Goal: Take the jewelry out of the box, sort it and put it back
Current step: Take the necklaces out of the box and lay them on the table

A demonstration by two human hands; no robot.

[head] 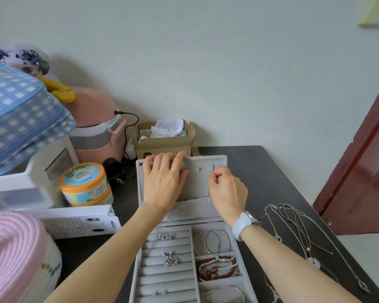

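From the head view, the left hand (162, 180) lies flat, fingers straight, on the open lid (219, 162) of the grey jewelry box (192, 248). The right hand (227, 191) pinches a thin necklace (208, 193) at the lid's hooks. More chains (293, 232) lie right on the table (271, 171).

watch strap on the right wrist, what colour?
Pale blue watch strap, clearest in the head view, just below the right hand.

Hands at the open lid of a grey jewelry box

The left hand (162, 178) lies flat on the raised lid (197, 180), fingertips over its top edge at 12 o'clock; the right hand (227, 190) pinches a thin chain (208, 189) beside a hook. The tray (193, 239) at 6 o'clock holds rings, hoops and red beads (217, 268). Necklaces (293, 232) lie on the dark table (271, 171) at 4 o'clock.
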